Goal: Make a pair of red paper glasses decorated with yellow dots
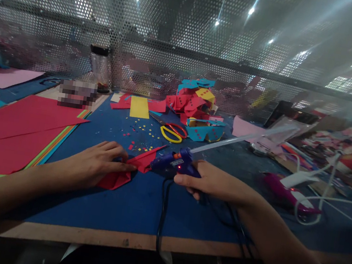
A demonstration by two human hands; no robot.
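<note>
My right hand point(206, 179) is wrapped round a blue hot glue gun point(166, 161), whose small red light is lit. A long clear glue stick point(241, 137) juts out of its back end, up and to the right. The gun's nozzle points left and lies close over a folded red paper point(145, 159); whether it touches cannot be made out. My left hand point(103, 161) grips that paper against the blue table, thumb and fingers closed on its left part. Under my fingers some of the paper is hidden. A black cord point(163, 209) hangs from the gun over the table's front edge.
Red and yellow scissors point(173, 132) lie behind the gun amid paper scraps. A pile of folded paper pieces point(190, 101) stands at the back. Stacked coloured sheets point(24, 131) are at left, a jar point(99, 70) behind. A purple power strip point(289, 193) with white cables lies right.
</note>
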